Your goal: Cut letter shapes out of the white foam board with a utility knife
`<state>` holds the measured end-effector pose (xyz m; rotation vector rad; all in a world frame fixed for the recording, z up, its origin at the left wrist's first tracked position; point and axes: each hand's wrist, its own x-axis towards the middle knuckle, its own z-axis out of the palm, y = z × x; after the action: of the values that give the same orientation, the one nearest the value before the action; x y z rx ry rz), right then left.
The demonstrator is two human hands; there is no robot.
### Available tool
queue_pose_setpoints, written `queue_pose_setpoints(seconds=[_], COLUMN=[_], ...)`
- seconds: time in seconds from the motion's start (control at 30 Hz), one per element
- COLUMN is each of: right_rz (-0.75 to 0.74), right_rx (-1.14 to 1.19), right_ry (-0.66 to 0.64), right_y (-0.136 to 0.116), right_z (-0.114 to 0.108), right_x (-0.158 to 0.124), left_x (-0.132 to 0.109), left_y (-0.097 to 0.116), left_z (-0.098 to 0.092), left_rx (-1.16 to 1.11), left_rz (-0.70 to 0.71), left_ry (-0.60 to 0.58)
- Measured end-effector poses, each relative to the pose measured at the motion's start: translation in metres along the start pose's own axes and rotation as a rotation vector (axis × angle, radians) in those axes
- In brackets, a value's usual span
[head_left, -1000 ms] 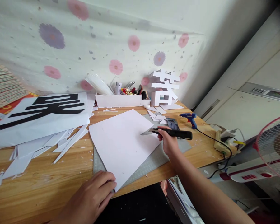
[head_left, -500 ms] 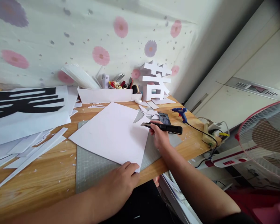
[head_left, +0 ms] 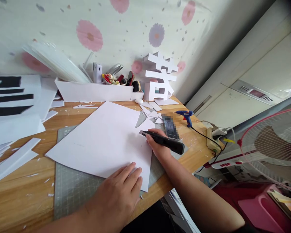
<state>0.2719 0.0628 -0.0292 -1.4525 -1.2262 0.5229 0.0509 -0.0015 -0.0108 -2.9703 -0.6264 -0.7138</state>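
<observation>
A large white foam board sheet (head_left: 99, 139) lies aslant over a grey cutting mat (head_left: 72, 191). My left hand (head_left: 120, 189) rests flat on the sheet's near edge, fingers stretched out. Closed around a black utility knife (head_left: 166, 142), my right hand (head_left: 158, 145) is at the sheet's right side. The knife's blade points left above the white surface; whether it touches is hard to tell. Small white offcuts (head_left: 151, 111) lie behind the sheet, close to a dark phone-like slab (head_left: 170, 126).
A blue glue gun (head_left: 186, 117) lies at the right, its cord running to a power strip (head_left: 212, 140). A white box of tools (head_left: 92, 92) and a white built-up character (head_left: 158, 77) stand by the wall. Black-printed paper (head_left: 12, 97) is at left, a fan (head_left: 274, 142) at right.
My left hand has gone from gripping the sheet's near corner to lying flat on it. The knife has tilted, its handle end now lower. The head view has shifted closer.
</observation>
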Motion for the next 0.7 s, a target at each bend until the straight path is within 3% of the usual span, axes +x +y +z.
queue_pose_setpoints(seconds=[0.1, 0.17, 0.3, 0.37, 0.43, 0.53, 0.63, 0.7], right_rz=[0.04, 0.075, 0.162, 0.172, 0.158, 0.135, 0.153, 0.187], right_rx=[0.043, 0.189, 0.564, 0.656, 0.677, 0.681, 0.724, 0.749], right_ry=[-0.011, -0.03, -0.091, -0.119, -0.163, -0.219, -0.205, -0.105], right_y=[0.0, -0.005, -0.025, -0.033, -0.037, -0.037, -0.037, -0.038], right_z=[-0.002, -0.004, -0.004, -0.002, -0.001, -0.001, -0.005, -0.009], right_x=[-0.002, -0.004, -0.014, -0.021, -0.028, -0.036, -0.039, -0.037], left_x=[0.003, 0.008, 0.02, 0.026, 0.03, 0.035, 0.036, 0.032], left_y=[-0.008, -0.02, -0.053, -0.063, -0.066, -0.059, -0.057, -0.067], left_z=[-0.003, -0.007, -0.014, -0.017, -0.021, -0.027, -0.033, -0.039], left_rx=[-0.104, -0.267, -0.747, -1.0, -1.185, -1.272, -1.202, -1.031], left_rz=[-0.037, -0.137, -0.7, -0.844, -0.849, -0.825, -0.839, -0.853], left_ry=[0.045, 0.112, 0.189, 0.13, 0.061, 0.008, -0.039, -0.058])
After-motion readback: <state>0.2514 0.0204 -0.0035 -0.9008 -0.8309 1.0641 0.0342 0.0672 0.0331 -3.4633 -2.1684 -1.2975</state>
